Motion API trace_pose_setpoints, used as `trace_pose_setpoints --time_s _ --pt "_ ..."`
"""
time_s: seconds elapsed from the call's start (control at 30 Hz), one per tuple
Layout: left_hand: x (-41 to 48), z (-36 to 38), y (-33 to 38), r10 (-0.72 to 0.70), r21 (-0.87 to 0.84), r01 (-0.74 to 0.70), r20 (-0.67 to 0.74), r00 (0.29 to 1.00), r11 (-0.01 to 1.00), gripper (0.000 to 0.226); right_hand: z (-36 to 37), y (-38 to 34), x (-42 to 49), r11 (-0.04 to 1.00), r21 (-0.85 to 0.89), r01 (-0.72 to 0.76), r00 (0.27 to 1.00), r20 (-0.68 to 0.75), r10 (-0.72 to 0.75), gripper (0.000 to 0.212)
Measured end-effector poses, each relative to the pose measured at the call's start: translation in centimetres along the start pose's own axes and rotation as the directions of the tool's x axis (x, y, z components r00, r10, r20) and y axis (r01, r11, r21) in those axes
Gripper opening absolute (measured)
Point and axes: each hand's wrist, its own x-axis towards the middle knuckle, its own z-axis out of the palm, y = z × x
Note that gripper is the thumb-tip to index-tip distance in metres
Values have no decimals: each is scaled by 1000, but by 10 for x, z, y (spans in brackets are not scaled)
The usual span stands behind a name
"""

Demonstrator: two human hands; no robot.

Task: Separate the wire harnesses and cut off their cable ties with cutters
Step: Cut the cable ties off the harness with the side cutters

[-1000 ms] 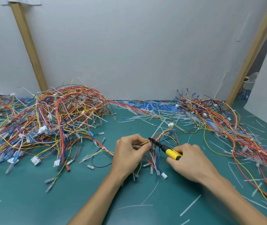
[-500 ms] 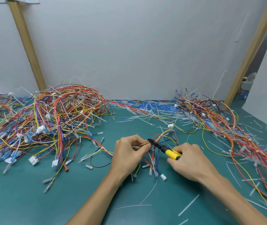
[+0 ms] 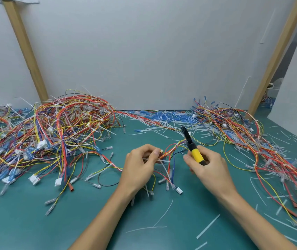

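My left hand [image 3: 139,165] pinches a small wire harness [image 3: 171,154] of red, yellow and blue wires at a white cable tie [image 3: 163,161] just right of its fingertips. My right hand [image 3: 207,165] grips the yellow-handled cutters [image 3: 192,147]. The cutters' black jaws point up and away, clear of the harness. The harness's loose ends with white connectors [image 3: 179,190] hang down to the green mat between my hands.
A big tangled pile of harnesses [image 3: 53,130] fills the left of the green mat [image 3: 53,222]. Another pile [image 3: 263,145] runs down the right side. Cut white tie scraps [image 3: 162,121] lie along the back wall and across the mat. Two wooden posts lean against the wall.
The cutters have lifted off the harness and swung upright, jaws now pointing away. My right hand has drawn back to the right. My left hand still pinches the harness.
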Motion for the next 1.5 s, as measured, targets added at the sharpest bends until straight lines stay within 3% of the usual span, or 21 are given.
trace_pose_setpoints --time_s 0.17,0.37,0.6,0.73,0.87,1.07,1.23,1.33,1.43,1.5 --pt "0 -3 5 12 -8 -11 35 999 1000 14 9 -6 -6 977 199 -80 993 98 62 14" --pt "-1 -4 11 4 -161 13 100 995 987 25 11 -7 -6 950 277 -146 987 110 120 32" --pt "-5 -3 17 47 -191 3 256 966 982 30 10 -1 -2 868 435 -237 970 162 184 27" --pt "-4 -5 15 63 -65 -53 163 985 996 24 7 -2 -1 828 496 -261 961 212 176 25" --pt "-3 -7 11 126 133 -126 8 992 983 13 5 -3 -1 747 551 -373 920 322 223 28" --pt "-6 -4 9 303 376 -218 -182 936 901 18 5 -1 0 577 633 -517 851 451 267 26" --pt "-9 -3 20 411 339 -312 -277 868 887 16 1 -4 2 418 704 -574 818 504 275 28" --pt "-13 -1 24 414 279 -360 -170 894 890 16 0 -6 2 346 727 -593 805 523 280 22" --pt "-16 5 22 370 297 -355 6 929 887 6 2 -7 1 345 724 -597 802 526 283 26" --pt "-19 9 19 340 310 -353 97 935 883 11 3 -7 1 352 720 -598 801 529 281 25"
